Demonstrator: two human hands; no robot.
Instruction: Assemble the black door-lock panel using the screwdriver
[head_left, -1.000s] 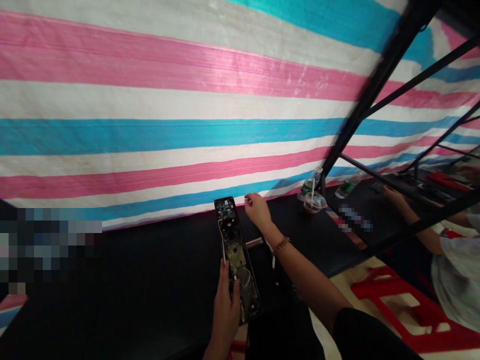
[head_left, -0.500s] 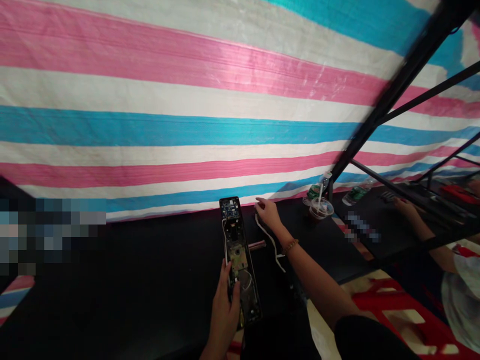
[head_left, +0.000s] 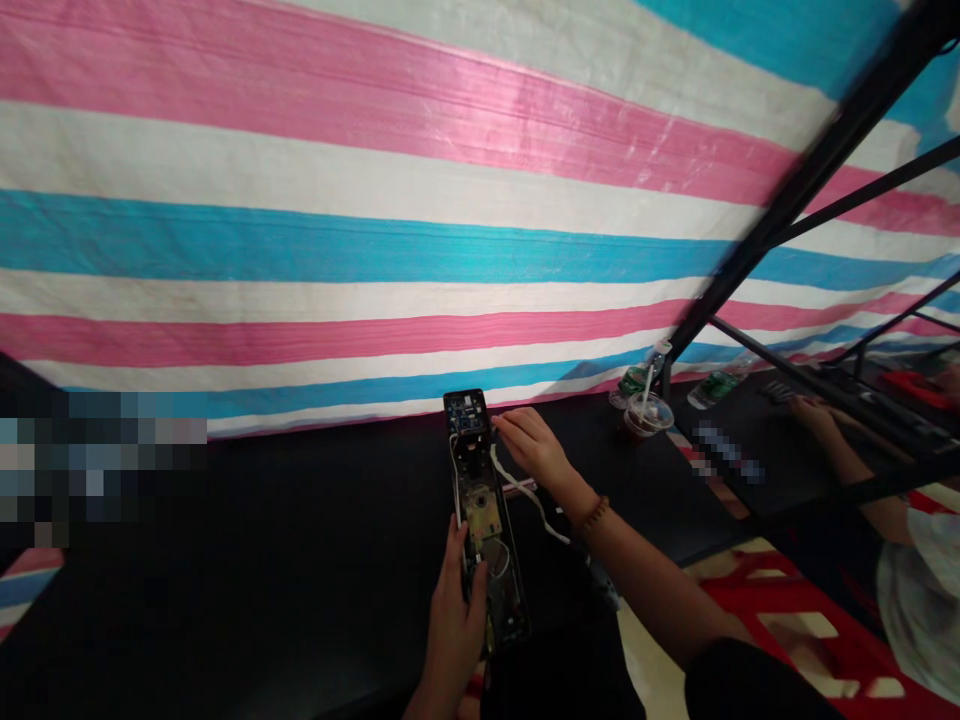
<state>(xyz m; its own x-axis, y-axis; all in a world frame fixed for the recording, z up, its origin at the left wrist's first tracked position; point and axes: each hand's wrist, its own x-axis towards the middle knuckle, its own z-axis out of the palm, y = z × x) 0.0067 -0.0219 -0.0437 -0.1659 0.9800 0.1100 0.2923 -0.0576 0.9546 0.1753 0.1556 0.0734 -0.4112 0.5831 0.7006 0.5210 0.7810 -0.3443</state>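
Observation:
A long black electronic door-lock housing, its inside facing up, lies lengthwise on the black table. It holds a blue circuit board at the far end, a yellowish metal plate mid-way and thin white wires. My left hand grips the near left side, fingers along the edge and thumb over the inside. Beside the far right edge, my right hand is closed in a pinch on a white cable, which trails down toward the table. The cable's end is hidden by the fingers.
A pinkish rod-like thing lies right of the housing. Further right stand a plastic cup with a straw and bottles. A black metal frame slants across the right. Another person's hand is beyond it, above a red stool.
My right hand first reached the cable right of the housing, lifted it, then brought it left to the housing's far right edge. My left hand keeps its grip. The view shifted slightly.

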